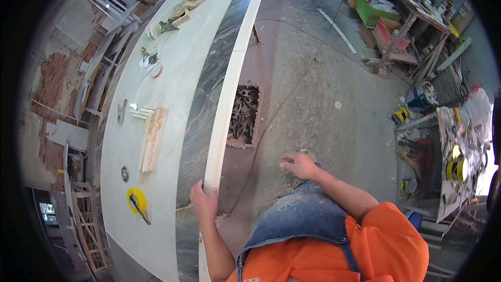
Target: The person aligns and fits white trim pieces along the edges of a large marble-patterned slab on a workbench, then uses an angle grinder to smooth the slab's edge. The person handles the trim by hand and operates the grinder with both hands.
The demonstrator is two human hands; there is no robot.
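My left hand point(204, 202) straddles a long white edge strip point(225, 102), its fingers on the dark side and its thumb on the near side. The strip runs along a black, brown-veined stone slab point(209, 78) on a long pale table point(122, 146). My right hand point(301, 166) hangs in the air right of the strip, above the floor and in front of my denim apron point(300, 211). Its fingers are loosely bent, a little apart, and I see nothing in them. Between the strip and the floor, a rough-edged opening point(243, 115) shows a tangle of grey metal parts.
On the pale table lie stacked stone strips point(152, 141), a yellow tape roll point(136, 200) with a tool across it, a round disc point(124, 174) and a cloth point(189, 8). A cable point(284, 96) crosses the floor. Cluttered benches point(451, 162) and buckets point(421, 94) stand at the right.
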